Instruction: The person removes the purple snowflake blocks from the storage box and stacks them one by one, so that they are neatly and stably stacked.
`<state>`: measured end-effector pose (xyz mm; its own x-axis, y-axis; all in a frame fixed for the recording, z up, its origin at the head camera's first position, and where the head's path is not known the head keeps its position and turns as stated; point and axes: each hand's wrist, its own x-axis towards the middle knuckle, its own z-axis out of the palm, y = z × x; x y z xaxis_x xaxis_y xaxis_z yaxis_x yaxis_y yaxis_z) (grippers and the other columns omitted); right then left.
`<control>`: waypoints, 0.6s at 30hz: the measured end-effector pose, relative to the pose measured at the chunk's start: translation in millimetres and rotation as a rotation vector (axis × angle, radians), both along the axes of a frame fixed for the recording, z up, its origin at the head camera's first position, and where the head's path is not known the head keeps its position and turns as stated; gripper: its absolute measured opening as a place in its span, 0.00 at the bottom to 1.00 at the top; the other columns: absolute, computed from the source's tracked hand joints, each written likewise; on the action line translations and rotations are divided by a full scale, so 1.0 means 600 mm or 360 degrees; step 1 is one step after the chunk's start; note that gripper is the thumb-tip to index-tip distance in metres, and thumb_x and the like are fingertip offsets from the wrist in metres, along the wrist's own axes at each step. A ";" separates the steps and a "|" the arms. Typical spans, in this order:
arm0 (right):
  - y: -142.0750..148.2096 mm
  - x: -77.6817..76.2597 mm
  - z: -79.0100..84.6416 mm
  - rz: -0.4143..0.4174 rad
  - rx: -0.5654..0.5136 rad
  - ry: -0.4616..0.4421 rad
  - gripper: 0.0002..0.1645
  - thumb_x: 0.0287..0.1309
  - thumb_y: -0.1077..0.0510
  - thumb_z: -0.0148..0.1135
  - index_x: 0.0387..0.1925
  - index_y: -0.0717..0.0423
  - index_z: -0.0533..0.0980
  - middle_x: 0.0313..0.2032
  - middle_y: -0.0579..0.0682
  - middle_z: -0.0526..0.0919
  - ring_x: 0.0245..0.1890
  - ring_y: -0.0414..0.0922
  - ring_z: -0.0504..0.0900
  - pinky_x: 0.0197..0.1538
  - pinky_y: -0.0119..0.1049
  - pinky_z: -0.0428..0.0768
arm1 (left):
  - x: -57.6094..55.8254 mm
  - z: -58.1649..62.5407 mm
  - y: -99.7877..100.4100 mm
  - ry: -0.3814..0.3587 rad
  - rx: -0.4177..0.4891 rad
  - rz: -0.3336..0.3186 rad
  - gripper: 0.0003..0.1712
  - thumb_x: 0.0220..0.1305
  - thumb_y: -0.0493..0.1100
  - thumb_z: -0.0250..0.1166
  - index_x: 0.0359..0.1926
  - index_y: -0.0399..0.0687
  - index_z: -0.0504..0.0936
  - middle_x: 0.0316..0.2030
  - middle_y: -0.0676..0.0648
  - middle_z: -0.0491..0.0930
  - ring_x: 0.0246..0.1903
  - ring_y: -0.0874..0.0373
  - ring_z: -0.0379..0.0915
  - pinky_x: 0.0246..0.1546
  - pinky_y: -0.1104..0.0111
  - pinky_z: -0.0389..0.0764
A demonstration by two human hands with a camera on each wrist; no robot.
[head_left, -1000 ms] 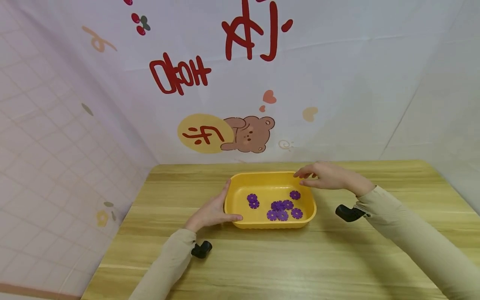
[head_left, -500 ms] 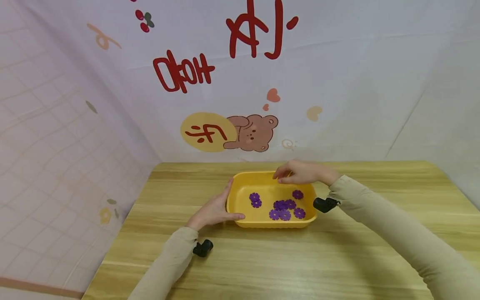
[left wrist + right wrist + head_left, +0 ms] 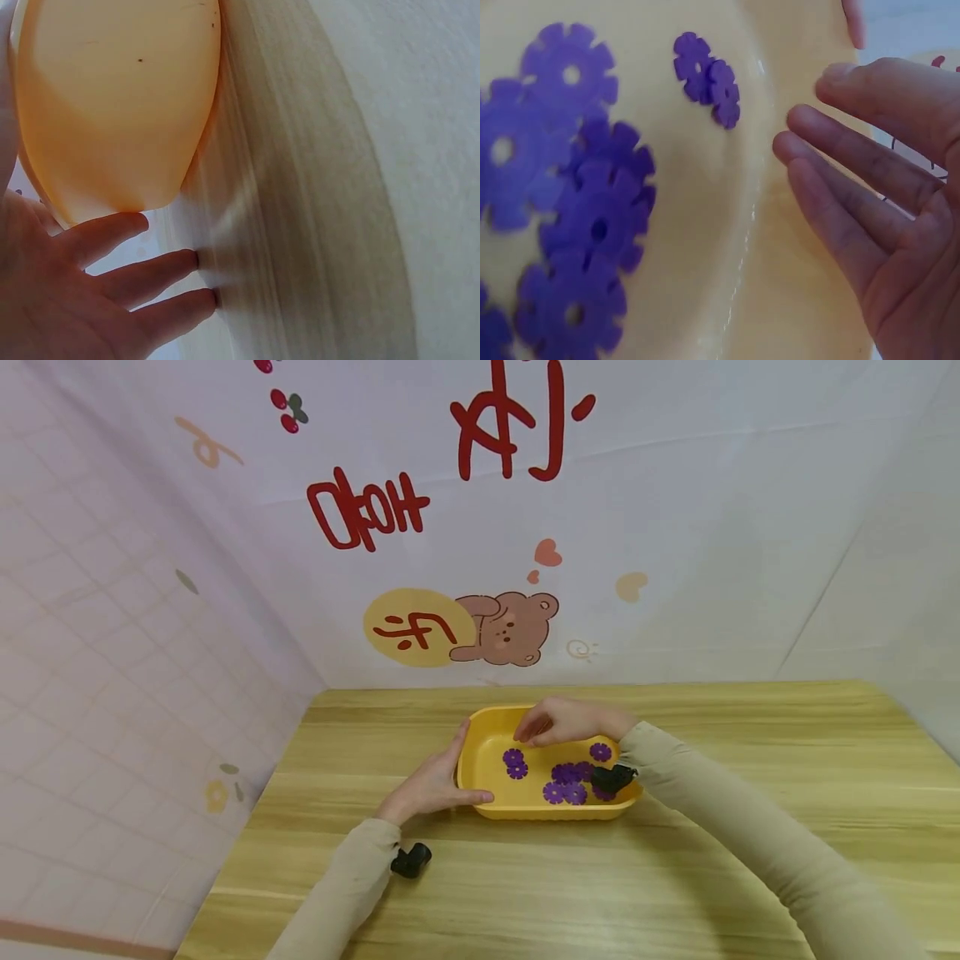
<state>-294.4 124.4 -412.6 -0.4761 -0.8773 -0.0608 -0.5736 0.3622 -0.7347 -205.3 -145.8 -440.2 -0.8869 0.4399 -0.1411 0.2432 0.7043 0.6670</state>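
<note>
A yellow plastic tray stands on the wooden table and holds several purple flower-shaped discs. My left hand rests open against the tray's left wall, thumb along its near corner. My right hand hovers inside the tray over its far half, fingers straight and relaxed, holding nothing. In the right wrist view, my right hand's fingers are just beside a joined pair of purple discs, with a cluster of larger-looking discs nearer the camera.
Printed cloth walls close off the back and both sides of the table. Black wrist cameras show at my left sleeve and over the tray's right end. Bare wood lies on the right and at the front.
My right hand has moved left from the tray's far right corner to above its middle, lowering inside it. The left hand stays on the tray's left wall.
</note>
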 end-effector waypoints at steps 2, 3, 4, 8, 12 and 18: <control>-0.005 -0.001 -0.004 -0.0003 -0.0021 -0.0043 0.14 0.64 0.65 0.60 0.50 0.68 0.79 0.46 0.58 0.83 0.46 0.46 0.82 0.49 0.36 0.78 | -0.001 -0.002 0.001 0.0000 0.0002 -0.0002 0.69 0.51 0.60 0.74 0.77 0.52 0.32 0.71 0.37 0.55 0.63 0.45 0.63 0.61 0.54 0.64; -0.007 -0.002 -0.006 -0.0008 -0.0024 -0.0044 0.14 0.63 0.65 0.60 0.49 0.67 0.80 0.45 0.57 0.84 0.45 0.46 0.82 0.48 0.35 0.78 | -0.001 -0.003 0.001 0.0000 0.0010 -0.0005 0.69 0.52 0.59 0.74 0.77 0.53 0.32 0.71 0.37 0.55 0.63 0.45 0.63 0.61 0.54 0.64; -0.009 -0.003 -0.009 -0.0008 -0.0026 -0.0044 0.14 0.63 0.65 0.61 0.48 0.67 0.80 0.45 0.57 0.84 0.45 0.46 0.83 0.48 0.35 0.78 | -0.001 -0.004 0.001 -0.0002 0.0017 -0.0007 0.69 0.52 0.59 0.74 0.77 0.54 0.31 0.71 0.37 0.55 0.63 0.45 0.63 0.61 0.54 0.64; -0.018 -0.007 -0.025 0.0014 -0.0045 -0.0057 0.13 0.62 0.67 0.61 0.48 0.68 0.80 0.45 0.57 0.84 0.45 0.46 0.83 0.48 0.35 0.78 | -0.003 -0.006 -0.001 -0.0015 0.0052 -0.0010 0.69 0.52 0.60 0.73 0.77 0.57 0.30 0.71 0.37 0.54 0.63 0.46 0.63 0.62 0.54 0.63; -0.024 -0.007 -0.036 0.0013 -0.0070 -0.0114 0.14 0.61 0.68 0.60 0.48 0.70 0.80 0.46 0.59 0.83 0.46 0.48 0.82 0.48 0.35 0.78 | -0.002 -0.008 -0.005 -0.0004 0.0081 -0.0023 0.69 0.51 0.61 0.73 0.76 0.58 0.30 0.72 0.38 0.53 0.65 0.46 0.60 0.63 0.54 0.61; -0.026 0.002 -0.032 -0.0022 -0.0014 -0.0131 0.16 0.60 0.67 0.62 0.50 0.69 0.79 0.48 0.59 0.82 0.47 0.49 0.81 0.49 0.35 0.77 | -0.002 -0.010 -0.007 0.0018 0.0091 -0.0050 0.70 0.51 0.63 0.73 0.76 0.58 0.30 0.71 0.38 0.54 0.64 0.46 0.61 0.63 0.55 0.62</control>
<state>-293.0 108.7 -432.1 -0.4821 -0.8712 -0.0924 -0.5062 0.3631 -0.7823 -206.5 -150.2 -446.0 -0.8738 0.4747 -0.1050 0.2725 0.6571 0.7028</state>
